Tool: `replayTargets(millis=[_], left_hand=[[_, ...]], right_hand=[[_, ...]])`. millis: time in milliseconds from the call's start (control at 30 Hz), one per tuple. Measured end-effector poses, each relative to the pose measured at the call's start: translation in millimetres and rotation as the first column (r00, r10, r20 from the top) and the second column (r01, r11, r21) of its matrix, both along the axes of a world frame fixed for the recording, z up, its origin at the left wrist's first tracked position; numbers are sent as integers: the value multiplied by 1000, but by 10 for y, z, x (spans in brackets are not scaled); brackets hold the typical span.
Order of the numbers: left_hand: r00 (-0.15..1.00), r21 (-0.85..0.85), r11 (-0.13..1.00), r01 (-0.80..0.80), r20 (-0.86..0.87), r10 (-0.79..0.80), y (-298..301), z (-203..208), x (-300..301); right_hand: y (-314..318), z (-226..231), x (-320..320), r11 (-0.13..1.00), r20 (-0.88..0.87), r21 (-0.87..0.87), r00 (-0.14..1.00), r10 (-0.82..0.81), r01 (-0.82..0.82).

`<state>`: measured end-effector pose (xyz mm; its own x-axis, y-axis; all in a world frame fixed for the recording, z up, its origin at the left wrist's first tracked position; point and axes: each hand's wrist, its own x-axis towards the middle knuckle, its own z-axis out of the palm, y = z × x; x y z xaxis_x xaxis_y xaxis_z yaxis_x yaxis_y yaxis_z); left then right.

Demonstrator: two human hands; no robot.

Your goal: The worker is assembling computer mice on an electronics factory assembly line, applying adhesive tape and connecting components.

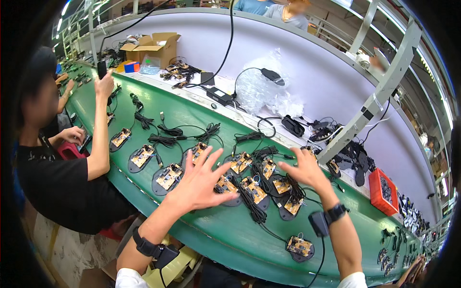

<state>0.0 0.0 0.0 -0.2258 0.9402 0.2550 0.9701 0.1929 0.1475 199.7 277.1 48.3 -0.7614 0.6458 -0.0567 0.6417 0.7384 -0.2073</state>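
Observation:
My left hand (204, 180) hovers open over the green work surface (201, 230), fingers spread and thumb pointing right. Under and around it lie black oval mouse bases carrying tan circuit boards, such as the mouse base (168, 177) just to its left. My right hand (307, 170) is open too, thumb and fingers apart, above the right side of the cluster. Nothing shows in either hand. Between the hands sit several more boards, with a coiled black cable (251, 204) across them. One mouse base (300, 247) lies apart, nearer to me.
A red bin (383, 192) stands at the right, by a slanted grey metal post (372, 98). Clear plastic wrap (261, 84) and a black adapter (219, 95) rest on the back ledge; a cardboard box (156, 50) is farther left. A co-worker (62, 177) sits close on my left.

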Motion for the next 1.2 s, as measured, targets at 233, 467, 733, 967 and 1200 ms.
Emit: replayTargets(millis=[233,467,733,967,1200], left_hand=[[936,-241,971,4,342,81,1265,167,-159],[976,-398,910,-115,124,177,2058,161,420],[883,-365,927,-83,404,238,2183,93,296],[807,-43,999,-19,589,41,2146,834,132],[893,162,987,-2,444,-71,2941,1946,152]], right_hand=[[-8,29,212,957,186,-214,954,234,-193],[-42,-101,877,957,-489,-242,872,22,-160],[-285,389,1996,985,69,-142,992,106,-95],[-132,20,1968,958,-43,113,962,270,-264],[159,-432,1075,873,44,54,875,483,-485]])
